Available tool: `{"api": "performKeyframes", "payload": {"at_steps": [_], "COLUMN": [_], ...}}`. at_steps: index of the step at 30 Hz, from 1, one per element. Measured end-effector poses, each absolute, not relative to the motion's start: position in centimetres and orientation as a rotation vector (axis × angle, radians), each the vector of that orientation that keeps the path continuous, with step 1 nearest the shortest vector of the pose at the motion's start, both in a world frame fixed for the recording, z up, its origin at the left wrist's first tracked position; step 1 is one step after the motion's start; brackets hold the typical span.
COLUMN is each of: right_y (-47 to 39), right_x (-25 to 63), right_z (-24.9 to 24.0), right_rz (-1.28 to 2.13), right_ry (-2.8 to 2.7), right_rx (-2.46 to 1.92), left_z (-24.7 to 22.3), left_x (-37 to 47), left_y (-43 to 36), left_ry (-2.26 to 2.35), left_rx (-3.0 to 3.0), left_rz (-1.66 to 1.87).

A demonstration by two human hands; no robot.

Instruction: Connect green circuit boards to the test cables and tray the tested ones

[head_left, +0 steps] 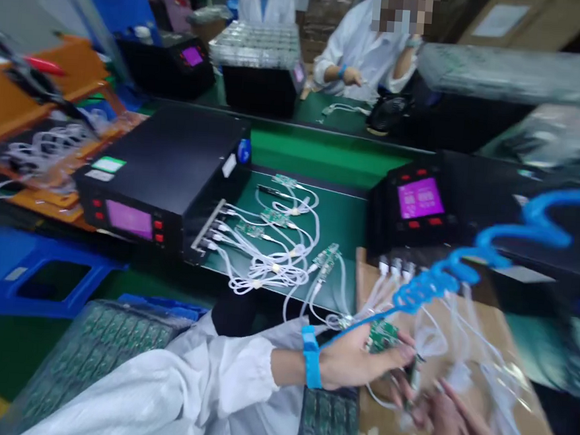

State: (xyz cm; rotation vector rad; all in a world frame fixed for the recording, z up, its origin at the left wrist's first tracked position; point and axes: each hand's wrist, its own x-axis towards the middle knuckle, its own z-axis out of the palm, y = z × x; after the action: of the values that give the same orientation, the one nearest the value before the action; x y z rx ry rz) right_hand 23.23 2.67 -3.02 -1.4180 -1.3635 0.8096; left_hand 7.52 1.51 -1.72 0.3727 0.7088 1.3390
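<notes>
My left hand (354, 362), with a blue wrist strap (312, 357) and its coiled blue cord (434, 280), is closed on a small green circuit board (382, 335). Close by at the lower right is my right hand (454, 421), its fingers pinched near white cable ends; blur hides what lies between them. Beneath both hands is a brown cardboard sheet (521, 393) with bundles of white cables (500, 404). More green boards (325, 262) with white cables (276, 266) lie on the green table to the left.
A black device (159, 162) with a pink screen stands left, another (415, 200) right. Trays of boards (107, 344) sit at the lower left, below a blue plastic piece (42, 273). An orange rack (42, 134) holds cables. Across the bench, people in white coats sit.
</notes>
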Motion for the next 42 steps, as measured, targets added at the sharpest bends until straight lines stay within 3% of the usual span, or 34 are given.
{"api": "performKeyframes", "payload": {"at_steps": [9, 42], "right_y": [2.1, 2.2], "right_x": [21.8, 21.5], "right_z": [-0.8, -1.0], "right_rz": [0.971, 1.045], "right_ry": [-1.539, -1.388], "right_rx": [-1.099, -0.960], "left_z": [0.4, 0.4], "left_x": [6.7, 7.1], "left_y": [0.7, 0.6], "left_ry": [0.859, 0.858], "left_rx": [0.481, 0.544], "left_rz": [1.222, 1.053]}}
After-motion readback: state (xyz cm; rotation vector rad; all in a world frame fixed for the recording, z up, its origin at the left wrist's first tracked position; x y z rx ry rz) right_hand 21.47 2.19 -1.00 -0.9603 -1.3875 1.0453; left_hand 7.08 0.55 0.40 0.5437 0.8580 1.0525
